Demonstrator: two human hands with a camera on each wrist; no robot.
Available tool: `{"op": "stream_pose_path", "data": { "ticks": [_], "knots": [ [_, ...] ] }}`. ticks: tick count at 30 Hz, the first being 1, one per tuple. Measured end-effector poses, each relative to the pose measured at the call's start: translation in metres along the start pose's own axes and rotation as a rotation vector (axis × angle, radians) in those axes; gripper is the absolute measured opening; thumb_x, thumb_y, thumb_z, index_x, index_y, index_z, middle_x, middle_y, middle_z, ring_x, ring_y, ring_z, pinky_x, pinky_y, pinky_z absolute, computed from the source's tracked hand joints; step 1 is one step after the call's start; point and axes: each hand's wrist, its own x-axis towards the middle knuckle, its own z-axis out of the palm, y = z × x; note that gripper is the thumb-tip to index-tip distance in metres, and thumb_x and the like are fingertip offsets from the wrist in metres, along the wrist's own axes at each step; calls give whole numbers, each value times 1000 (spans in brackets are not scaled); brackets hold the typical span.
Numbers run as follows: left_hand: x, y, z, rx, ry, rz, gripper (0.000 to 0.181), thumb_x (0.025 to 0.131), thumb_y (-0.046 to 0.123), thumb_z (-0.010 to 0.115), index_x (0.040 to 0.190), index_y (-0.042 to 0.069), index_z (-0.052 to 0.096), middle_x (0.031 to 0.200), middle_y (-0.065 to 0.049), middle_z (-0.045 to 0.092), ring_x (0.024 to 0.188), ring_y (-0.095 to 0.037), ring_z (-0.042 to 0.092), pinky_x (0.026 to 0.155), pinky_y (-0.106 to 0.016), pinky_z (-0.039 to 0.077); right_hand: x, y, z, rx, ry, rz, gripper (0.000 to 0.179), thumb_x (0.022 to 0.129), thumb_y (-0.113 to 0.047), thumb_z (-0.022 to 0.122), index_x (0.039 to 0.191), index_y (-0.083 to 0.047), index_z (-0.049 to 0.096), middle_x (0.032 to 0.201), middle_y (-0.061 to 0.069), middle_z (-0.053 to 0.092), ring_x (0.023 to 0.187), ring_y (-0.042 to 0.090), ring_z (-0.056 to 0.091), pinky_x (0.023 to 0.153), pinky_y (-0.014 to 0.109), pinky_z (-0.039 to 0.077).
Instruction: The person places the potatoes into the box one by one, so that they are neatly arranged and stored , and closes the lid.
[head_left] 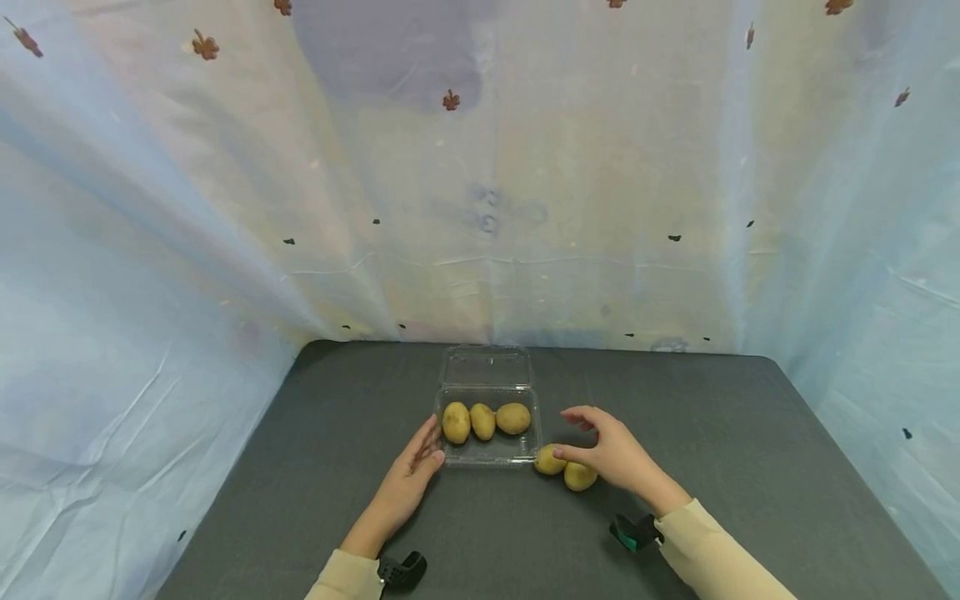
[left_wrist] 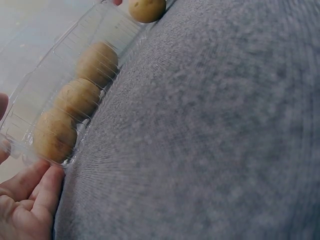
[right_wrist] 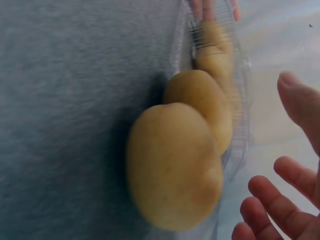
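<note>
A clear plastic clamshell box (head_left: 487, 461) lies with its lid (head_left: 487, 367) folded back. Inside sit three potatoes in a row: left (head_left: 456, 422), middle (head_left: 482, 422) and right (head_left: 513, 418). My left hand (head_left: 403, 487) rests its fingers against the box's left side, as the left wrist view also shows. Two loose potatoes lie on the table just right of the box's front corner, the farther (head_left: 547, 462) and the nearer (head_left: 580, 477). Above them hovers my right hand (head_left: 615, 450), thumb and fingers apart with nothing between them.
The dark grey table (head_left: 360, 392) extends to both sides of the box. A pale patterned curtain (head_left: 525, 283) hangs close behind the table's back edge and along both sides. Each wrist wears a black band, the left band (head_left: 402, 572) and the right band (head_left: 636, 532).
</note>
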Motion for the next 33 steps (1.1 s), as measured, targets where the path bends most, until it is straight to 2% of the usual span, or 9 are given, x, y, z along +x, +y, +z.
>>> {"op": "stream_pose_path", "data": {
  "ticks": [6,8,18,21,26,33],
  "knots": [
    [1,-2,1,-18,10,-1,61,104,20,48,156,11,17,156,-11,25,142,-28,26,112,-39,28,-10,8,-1,8,-14,14,65,77,-45,79,131,-18,57,129,4,57,112,28,52,92,49,44],
    [1,-1,1,-20,11,0,61,104,19,48,156,10,17,156,-11,25,142,-28,26,112,-41,27,-12,10,-1,10,-16,17,64,78,-43,80,132,-16,57,129,4,57,111,27,52,91,49,44],
    [1,0,1,10,9,-14,61,104,18,47,156,10,15,156,-13,25,141,-30,28,111,-42,28,-20,23,1,-10,-45,68,64,76,-45,80,131,-18,58,127,1,57,110,22,52,90,47,45],
    [4,-10,2,0,21,-10,61,104,18,47,156,11,16,156,-12,25,141,-30,28,112,-42,27,-22,27,3,-10,-60,80,66,76,-47,80,131,-18,58,126,1,57,110,20,53,90,48,46],
    [8,-29,3,-1,47,5,60,103,24,49,156,20,19,156,-6,28,141,-24,29,112,-41,27,-25,32,4,5,-70,57,66,76,-46,80,130,-16,58,123,3,58,108,19,54,90,47,47],
    [8,-34,3,14,54,22,61,102,34,50,155,25,21,155,-2,29,141,-20,30,113,-40,27,-28,36,5,11,-75,33,64,75,-45,81,127,-13,60,120,0,60,105,17,56,88,44,48]
  ]
}}
